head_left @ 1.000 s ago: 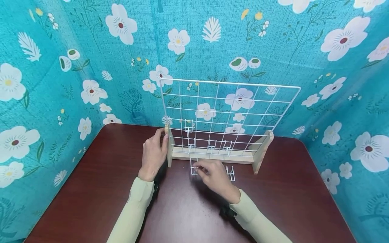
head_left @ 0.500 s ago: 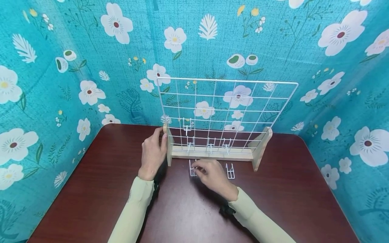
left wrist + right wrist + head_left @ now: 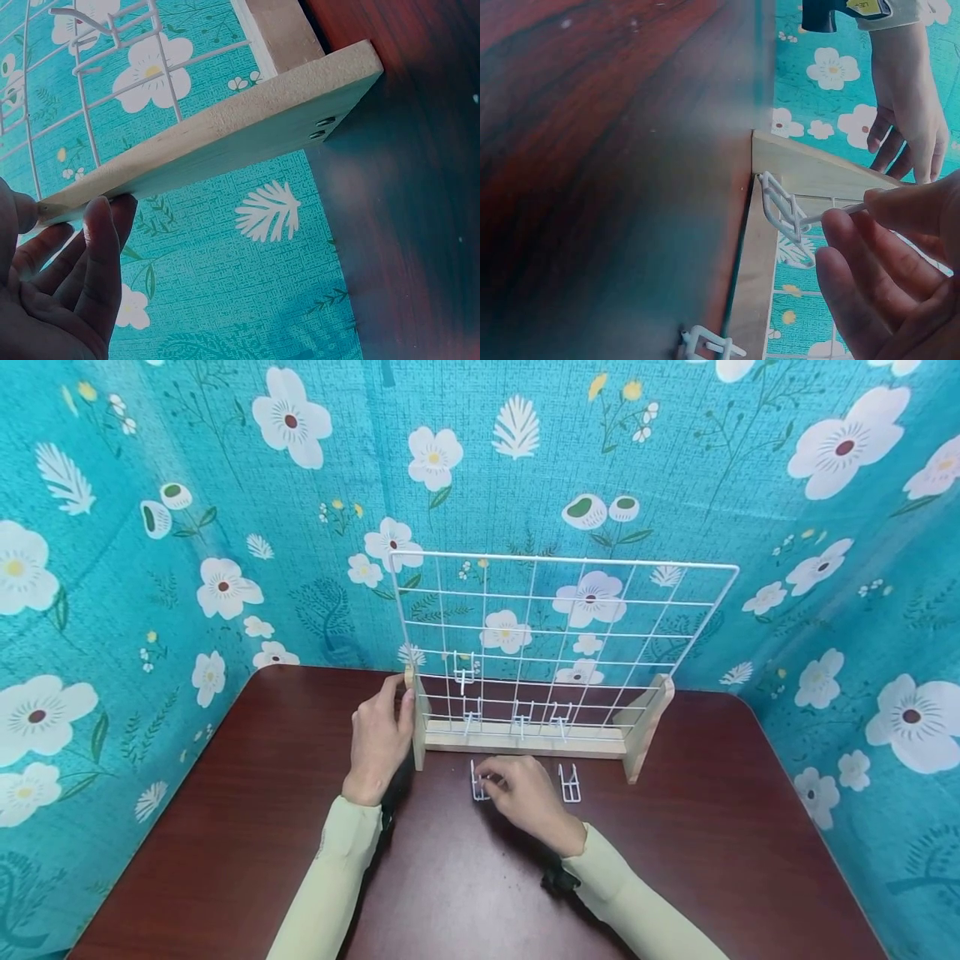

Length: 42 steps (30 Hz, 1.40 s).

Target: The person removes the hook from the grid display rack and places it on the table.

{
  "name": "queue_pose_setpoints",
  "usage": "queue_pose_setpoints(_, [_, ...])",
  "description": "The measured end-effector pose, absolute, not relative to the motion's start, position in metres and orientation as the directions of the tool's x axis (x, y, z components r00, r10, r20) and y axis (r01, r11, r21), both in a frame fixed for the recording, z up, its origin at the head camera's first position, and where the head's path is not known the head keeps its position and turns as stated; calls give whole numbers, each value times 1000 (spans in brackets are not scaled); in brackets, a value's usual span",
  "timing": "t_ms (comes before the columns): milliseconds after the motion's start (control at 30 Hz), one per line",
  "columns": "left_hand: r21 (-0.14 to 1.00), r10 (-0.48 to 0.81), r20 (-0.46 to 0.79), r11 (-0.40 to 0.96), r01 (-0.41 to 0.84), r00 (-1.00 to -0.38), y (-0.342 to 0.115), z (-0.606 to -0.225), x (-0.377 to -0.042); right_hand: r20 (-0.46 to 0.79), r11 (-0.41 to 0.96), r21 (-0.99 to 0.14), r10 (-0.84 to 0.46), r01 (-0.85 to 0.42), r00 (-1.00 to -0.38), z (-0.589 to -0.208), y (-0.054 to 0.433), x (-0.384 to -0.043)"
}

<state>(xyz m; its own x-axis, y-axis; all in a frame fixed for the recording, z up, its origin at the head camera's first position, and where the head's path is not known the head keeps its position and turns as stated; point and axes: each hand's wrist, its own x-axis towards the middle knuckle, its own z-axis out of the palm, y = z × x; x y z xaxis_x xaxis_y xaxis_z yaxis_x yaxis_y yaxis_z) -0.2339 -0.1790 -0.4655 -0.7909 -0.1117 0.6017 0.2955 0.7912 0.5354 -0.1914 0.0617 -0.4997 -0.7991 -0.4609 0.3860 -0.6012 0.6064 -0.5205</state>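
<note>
A white wire grid panel [image 3: 555, 602] stands upright in a wooden stand [image 3: 525, 742]. My left hand [image 3: 381, 735] grips the top of the stand's left side board [image 3: 210, 127], thumb on one face and fingers on the other. Between thumb and fingertips, my right hand [image 3: 525, 793] pinches the prong of a white wire hook [image 3: 784, 206] low in front of the stand. In the head view, the right fingers partly cover this hook. A second loose hook [image 3: 570, 783] lies on the table just right of that hand.
Several white hooks hang on the grid's lower left and middle, one hook [image 3: 463, 672] higher than the others. The dark red table [image 3: 247, 827] extends around the stand. Behind it hangs a blue flowered cloth [image 3: 480, 485].
The pinched hook has tilted slightly and sunk a little lower in front of the stand. The left hand keeps its grip on the side board. The head view has shifted slightly.
</note>
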Motion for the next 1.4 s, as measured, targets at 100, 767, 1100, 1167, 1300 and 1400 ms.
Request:
queue_pose_setpoints(100, [539, -115, 602, 789, 295, -790, -179, -465, -234, 385, 611, -518, -458, -599, -801, -502, 62, -192])
queue_pose_setpoints(767, [540, -108, 603, 785, 304, -790, -179, -466, -234, 349, 604, -557, -453, -570, -820, -511, 59, -194])
queue_pose_setpoints(1100, [540, -111, 601, 787, 300, -791, -180, -466, -235, 347, 606, -563, -444, -562, -826, -513, 58, -195])
queue_pose_setpoints(1167, [543, -112, 596, 785, 297, -795, -180, -466, -235, 346, 609, -560, -443, -561, -827, -514, 58, -195])
queue_pose_setpoints(1300, [549, -114, 584, 785, 287, -804, -180, -466, -235, 333, 615, -563, -443, -553, -832, -515, 57, -194])
queue_pose_setpoints(1400, [549, -113, 581, 786, 285, -806, -180, -466, -235, 328, 621, -562, -439, -547, -836, -515, 57, -194])
